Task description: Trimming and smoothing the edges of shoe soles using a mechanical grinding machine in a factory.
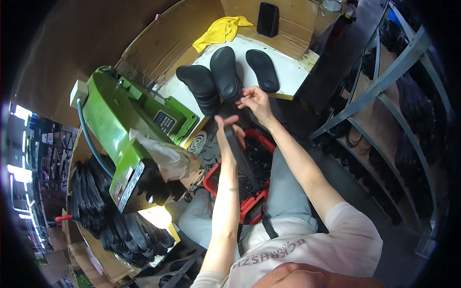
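Note:
My left hand (226, 132) grips a black shoe sole (242, 161), held edge-on and blurred, over a red crate (209, 185) with dark scraps inside. My right hand (257, 104) is raised by the heel end of the middle sole stack (223, 69). Its thumb and fingers are drawn together; anything between them is too small to make out. On the white worktop (283, 72), a taller stack of black soles (197, 81) leans to the left, and another black sole pile (261, 69) lies on the right.
A green machine (108, 115) with a lit lamp (156, 217) stands close on my left. Many black soles (120, 225) hang or lie below it. Behind the worktop are a yellow cloth (221, 31), a black phone-like device (267, 20) and cardboard walls. A metal rack (384, 86) stands right.

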The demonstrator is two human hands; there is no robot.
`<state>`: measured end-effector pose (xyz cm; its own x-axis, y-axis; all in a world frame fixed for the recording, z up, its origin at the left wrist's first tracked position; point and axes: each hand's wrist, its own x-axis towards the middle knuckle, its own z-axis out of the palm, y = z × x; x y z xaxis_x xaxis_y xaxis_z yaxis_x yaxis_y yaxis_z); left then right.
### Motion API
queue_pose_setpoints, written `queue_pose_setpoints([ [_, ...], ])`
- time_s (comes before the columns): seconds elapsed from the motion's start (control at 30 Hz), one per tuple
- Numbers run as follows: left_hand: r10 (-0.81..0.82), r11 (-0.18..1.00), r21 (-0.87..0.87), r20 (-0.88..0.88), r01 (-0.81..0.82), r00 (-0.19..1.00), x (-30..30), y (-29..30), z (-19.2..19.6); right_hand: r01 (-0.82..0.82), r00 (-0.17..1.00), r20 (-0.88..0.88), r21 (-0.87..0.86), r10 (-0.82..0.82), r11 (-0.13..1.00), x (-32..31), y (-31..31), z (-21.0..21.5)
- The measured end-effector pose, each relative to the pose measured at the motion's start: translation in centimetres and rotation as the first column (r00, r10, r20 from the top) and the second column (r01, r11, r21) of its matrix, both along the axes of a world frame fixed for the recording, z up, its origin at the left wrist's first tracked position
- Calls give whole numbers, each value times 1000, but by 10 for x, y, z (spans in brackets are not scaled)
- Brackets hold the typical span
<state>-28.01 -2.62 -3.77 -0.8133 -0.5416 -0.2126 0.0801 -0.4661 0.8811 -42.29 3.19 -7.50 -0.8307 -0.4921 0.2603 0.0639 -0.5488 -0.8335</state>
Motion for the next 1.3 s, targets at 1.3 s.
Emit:
queue_pose_setpoints([
  [1.3, 291, 952, 31, 206, -303, 934, -90, -12, 11, 85, 967, -254, 227, -25, 970, -13, 29, 20],
])
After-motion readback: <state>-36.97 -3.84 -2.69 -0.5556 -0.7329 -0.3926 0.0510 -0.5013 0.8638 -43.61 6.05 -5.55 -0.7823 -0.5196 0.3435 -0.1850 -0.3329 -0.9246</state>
